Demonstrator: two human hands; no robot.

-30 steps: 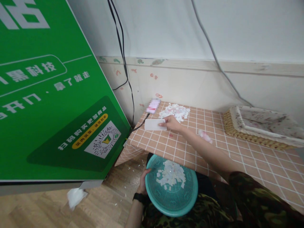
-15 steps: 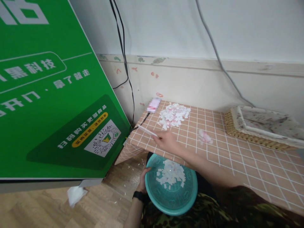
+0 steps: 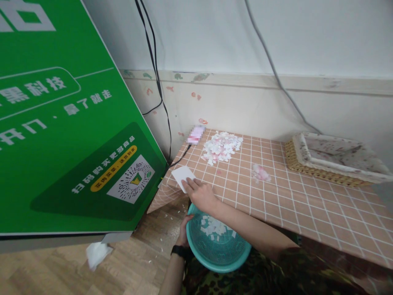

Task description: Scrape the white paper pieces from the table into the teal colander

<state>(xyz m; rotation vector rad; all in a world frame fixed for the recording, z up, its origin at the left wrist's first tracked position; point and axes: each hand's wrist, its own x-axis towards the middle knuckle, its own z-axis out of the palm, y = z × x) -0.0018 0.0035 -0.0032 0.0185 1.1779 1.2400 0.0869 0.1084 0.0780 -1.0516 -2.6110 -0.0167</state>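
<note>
My right hand (image 3: 201,196) grips a flat white card (image 3: 183,177) by its edge, over the front left corner of the table. Below the table edge, my left hand (image 3: 184,230) is closed on the left rim of a green plastic colander (image 3: 218,266). White paper scraps (image 3: 215,228) lie inside the colander, partly hidden behind my right forearm. Farther back on the checked cloth is a pile of white and pinkish paper scraps (image 3: 222,146). A smaller pinkish scrap clump (image 3: 260,173) sits to its right.
A lined wicker basket (image 3: 331,170) stands on the table (image 3: 307,205) at the right, against the wall. A large green sign panel (image 3: 76,123) rises at left. A blurred pink and white object (image 3: 195,134) with a black cable lies at the back corner. A white bag (image 3: 98,255) is on the floor.
My right hand has come nearer and turned the card from edge-on to flat side showing. My left hand still holds the colander. The view has shifted slightly.
</note>
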